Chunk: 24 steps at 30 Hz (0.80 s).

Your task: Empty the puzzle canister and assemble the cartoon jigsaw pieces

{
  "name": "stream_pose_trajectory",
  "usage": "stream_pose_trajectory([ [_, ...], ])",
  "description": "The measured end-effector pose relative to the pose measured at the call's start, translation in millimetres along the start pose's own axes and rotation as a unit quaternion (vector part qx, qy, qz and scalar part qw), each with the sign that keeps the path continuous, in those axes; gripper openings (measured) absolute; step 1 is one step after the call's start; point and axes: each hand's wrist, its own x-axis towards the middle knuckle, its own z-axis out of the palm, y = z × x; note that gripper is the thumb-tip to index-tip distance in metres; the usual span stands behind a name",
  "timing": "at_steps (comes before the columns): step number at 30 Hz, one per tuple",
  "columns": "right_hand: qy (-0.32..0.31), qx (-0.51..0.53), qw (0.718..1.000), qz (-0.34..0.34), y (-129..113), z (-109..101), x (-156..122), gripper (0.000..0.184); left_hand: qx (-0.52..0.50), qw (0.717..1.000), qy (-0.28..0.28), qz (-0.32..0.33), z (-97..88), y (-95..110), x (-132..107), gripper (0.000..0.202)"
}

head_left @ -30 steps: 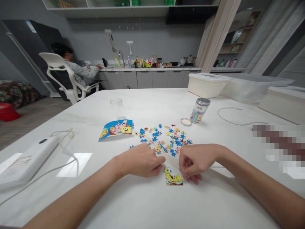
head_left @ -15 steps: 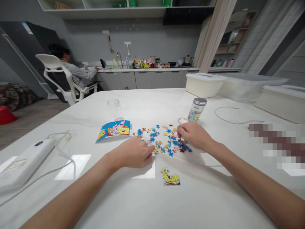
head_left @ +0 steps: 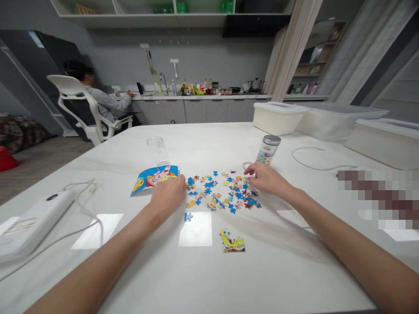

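Note:
Loose jigsaw pieces point(head_left: 222, 192) lie scattered mid-table, mostly blue and yellow. My left hand point(head_left: 168, 195) rests at the pile's left edge, fingers curled down onto the pieces beside a cartoon picture card point(head_left: 153, 178). My right hand point(head_left: 266, 179) lies on the pile's right side, fingers bent and pressing on pieces near a small round lid point(head_left: 248, 165). A joined yellow puzzle section point(head_left: 232, 241) sits alone nearer to me. One blue piece point(head_left: 187, 216) lies apart below my left hand.
A printed tube with a silver cap point(head_left: 268, 149) stands behind the pile, a clear glass point(head_left: 157, 148) to the left. White device with cable point(head_left: 31, 220) at left, plastic bins point(head_left: 327, 118) and a cord point(head_left: 314, 159) at right. A person sits in a chair point(head_left: 78, 104) beyond.
Both hands left the joined yellow section and moved out to the loose pile; the left went on to its left edge by the card, the right to its right side.

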Motion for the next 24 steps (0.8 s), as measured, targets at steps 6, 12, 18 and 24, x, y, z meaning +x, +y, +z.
stream_pose_trajectory([
  [6,-0.007,-0.007,0.999,-0.037,-4,7,-2,0.026,0.082,0.997,0.015,0.000,-12.2,-17,3,0.034],
  [12,-0.008,-0.016,0.999,-0.040,-13,10,-6,0.028,0.039,0.979,-0.095,0.178,-27.0,-46,6,0.024],
  [18,-0.007,-0.011,0.999,-0.052,-18,14,-9,0.028,0.027,0.976,-0.111,0.183,-27.5,-47,5,0.024],
  [24,-0.009,-0.003,0.998,-0.059,-21,17,-12,0.022,0.019,0.984,-0.054,0.170,-24.7,-41,4,0.029],
])
